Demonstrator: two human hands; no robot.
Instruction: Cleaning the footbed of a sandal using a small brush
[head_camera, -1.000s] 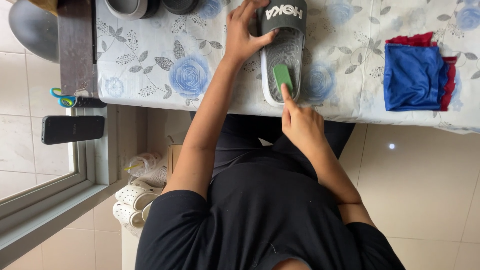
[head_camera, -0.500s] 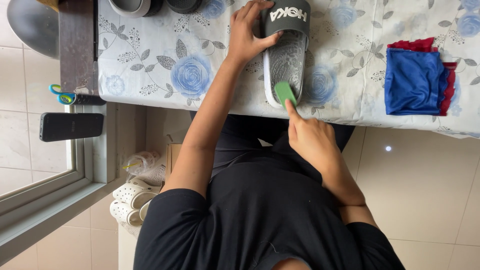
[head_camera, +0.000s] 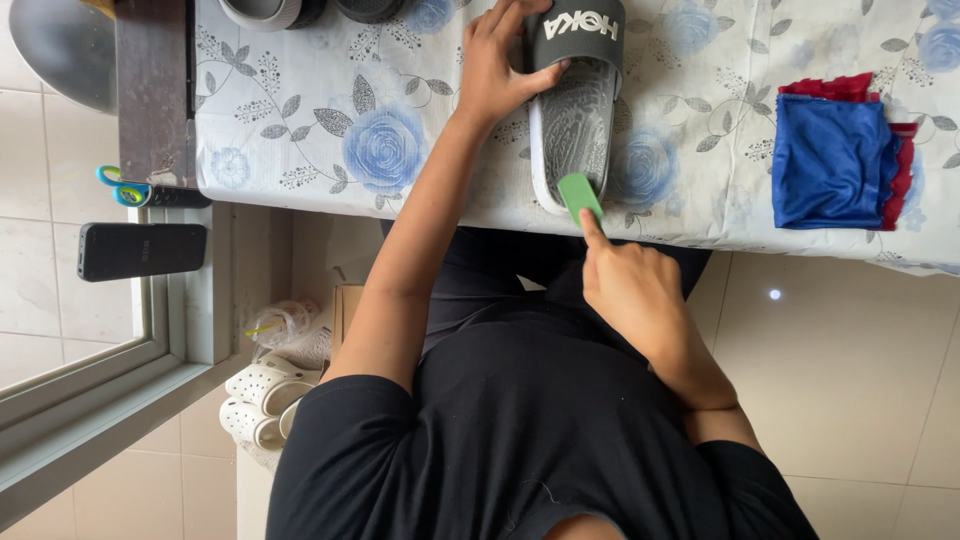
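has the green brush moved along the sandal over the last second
Yes. The green brush in the right hand has slid from mid-footbed to the heel edge of the grey sandal, nearer the table edge.

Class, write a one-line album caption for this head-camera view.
Left hand steadies a grey slide sandal on a floral tablecloth while right hand presses a green pad against it.

The person wears a plain black short-sleeved T-shirt with no print visible (a stray pale thread or fleck shows low on the front) and dark trousers. Both forearms are bare, and the left hand (head_camera: 497, 70) and right hand (head_camera: 632, 290) are ungloved, without rings or watch.
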